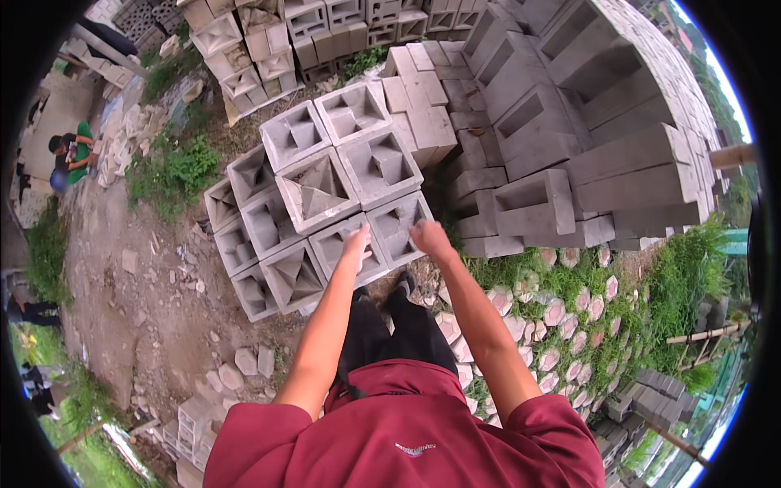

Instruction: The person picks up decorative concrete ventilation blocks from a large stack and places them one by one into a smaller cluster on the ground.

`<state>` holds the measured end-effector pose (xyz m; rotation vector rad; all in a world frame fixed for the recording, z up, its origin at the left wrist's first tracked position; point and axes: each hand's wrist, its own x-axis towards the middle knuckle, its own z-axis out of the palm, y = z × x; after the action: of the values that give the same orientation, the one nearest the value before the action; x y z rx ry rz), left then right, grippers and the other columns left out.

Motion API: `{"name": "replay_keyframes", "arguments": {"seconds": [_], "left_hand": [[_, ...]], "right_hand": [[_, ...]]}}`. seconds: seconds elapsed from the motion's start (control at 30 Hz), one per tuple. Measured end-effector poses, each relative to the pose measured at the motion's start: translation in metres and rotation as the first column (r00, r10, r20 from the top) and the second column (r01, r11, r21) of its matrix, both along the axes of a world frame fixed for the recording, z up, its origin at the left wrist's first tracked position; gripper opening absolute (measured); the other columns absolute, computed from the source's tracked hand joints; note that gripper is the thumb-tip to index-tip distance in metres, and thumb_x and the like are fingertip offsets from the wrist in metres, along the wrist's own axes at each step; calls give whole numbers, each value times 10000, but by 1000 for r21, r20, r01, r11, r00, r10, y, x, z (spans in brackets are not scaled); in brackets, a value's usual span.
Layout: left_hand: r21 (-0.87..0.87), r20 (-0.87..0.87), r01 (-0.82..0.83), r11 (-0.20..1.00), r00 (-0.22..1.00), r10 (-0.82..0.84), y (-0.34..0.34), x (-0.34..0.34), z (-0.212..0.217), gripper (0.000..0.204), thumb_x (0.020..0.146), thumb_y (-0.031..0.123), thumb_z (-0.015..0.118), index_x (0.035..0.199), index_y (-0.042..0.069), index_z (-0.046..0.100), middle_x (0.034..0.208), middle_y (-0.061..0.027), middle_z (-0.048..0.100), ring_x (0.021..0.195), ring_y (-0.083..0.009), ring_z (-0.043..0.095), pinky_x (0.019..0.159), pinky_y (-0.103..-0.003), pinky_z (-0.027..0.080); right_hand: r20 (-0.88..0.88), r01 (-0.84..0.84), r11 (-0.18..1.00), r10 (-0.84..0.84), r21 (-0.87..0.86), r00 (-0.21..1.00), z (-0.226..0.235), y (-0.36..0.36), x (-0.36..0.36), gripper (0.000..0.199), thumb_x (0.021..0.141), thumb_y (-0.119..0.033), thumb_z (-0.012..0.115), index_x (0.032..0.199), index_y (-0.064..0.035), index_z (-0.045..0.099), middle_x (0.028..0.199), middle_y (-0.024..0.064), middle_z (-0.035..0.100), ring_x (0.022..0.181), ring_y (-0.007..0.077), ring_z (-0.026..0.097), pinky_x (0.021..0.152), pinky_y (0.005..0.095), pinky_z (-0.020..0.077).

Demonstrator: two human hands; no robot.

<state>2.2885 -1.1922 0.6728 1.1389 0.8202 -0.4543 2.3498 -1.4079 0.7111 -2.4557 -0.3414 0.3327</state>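
Observation:
In front of me is a stack of grey square concrete blocks (316, 189) with recessed, pyramid-like faces. At its near right corner, my hands are at either side of one block (400, 221). My left hand (358, 239) is closed at the wall between this block and its left neighbour (346, 254). My right hand (429, 239) is curled round the right edge. The fingertips of both hands are partly hidden. The block sits flush against the others, its hollow face turned up.
Tall rows of grey hollow blocks (533, 195) rise to the right, and more blocks (244, 65) stand behind. Hexagonal pavers (569, 325) lie in grass at right. Rubble and dirt (122, 285) cover the left ground. Another person (73, 154) crouches far left.

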Motion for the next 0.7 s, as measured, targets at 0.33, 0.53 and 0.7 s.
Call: {"name": "replay_keyframes", "arguments": {"seconds": [0.33, 0.53, 0.7], "left_hand": [[-331, -208, -517, 790, 856, 473, -37, 111, -18, 923, 755, 461, 679, 1408, 75, 153, 1424, -235, 186, 1314, -344, 238, 967, -601, 323], [-472, -224, -647, 599, 745, 629, -34, 115, -41, 652, 799, 329, 668, 1285, 51, 334, 1286, -235, 355, 1186, -357, 395, 955, -580, 385], [-528, -180, -634, 565, 733, 656, -32, 118, -45, 526, 828, 284, 626, 1218, 18, 395, 1211, -214, 423, 1115, -341, 441, 921, -529, 446]], "right_hand": [[36, 98, 995, -98, 1, 995, -53, 11, 171, 660, 745, -281, 676, 1207, 60, 350, 995, 345, 517, 933, 499, 533, 845, 482, 459], [-232, -173, 984, 179, 45, 956, -74, 24, 205, 566, 739, -185, 645, 1221, 21, 433, 1042, 227, 597, 923, 356, 612, 720, 417, 529], [-296, -228, 961, 266, 158, 918, -77, 24, 218, 522, 718, -89, 623, 1197, 24, 448, 947, 167, 615, 799, 248, 645, 546, 345, 583]]}}
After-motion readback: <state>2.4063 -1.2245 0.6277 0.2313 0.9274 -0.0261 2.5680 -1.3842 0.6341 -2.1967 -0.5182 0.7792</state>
